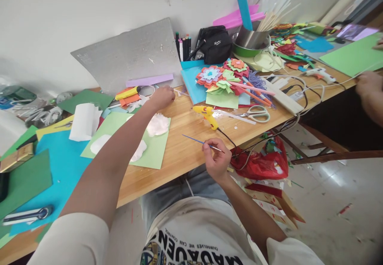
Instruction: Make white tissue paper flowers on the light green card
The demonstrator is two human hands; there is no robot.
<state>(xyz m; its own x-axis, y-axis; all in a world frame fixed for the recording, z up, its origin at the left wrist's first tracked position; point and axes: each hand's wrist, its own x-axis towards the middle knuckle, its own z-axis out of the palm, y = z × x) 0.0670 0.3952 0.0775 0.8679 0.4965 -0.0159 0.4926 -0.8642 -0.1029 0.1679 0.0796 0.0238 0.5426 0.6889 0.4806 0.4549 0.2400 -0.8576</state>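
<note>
My right hand is closed in a pinch around a thin blue stick, dark at one end, above the table's front edge. Stretched forward, my left hand rests low over the table with its fingers curled; what they hold, if anything, is hidden. Just behind it lies a purple paper strip. White cut-out shapes lie on a light green sheet, partly covered by my left forearm. Between my hands and the scissors sits a yellow glue gun. A yellow utility knife is left of my left hand.
Layered paper flowers lie at the back, before a black pouch. Cables run right past a power strip and a white glue gun. Another person's hand is at the right. A grey board leans on the wall.
</note>
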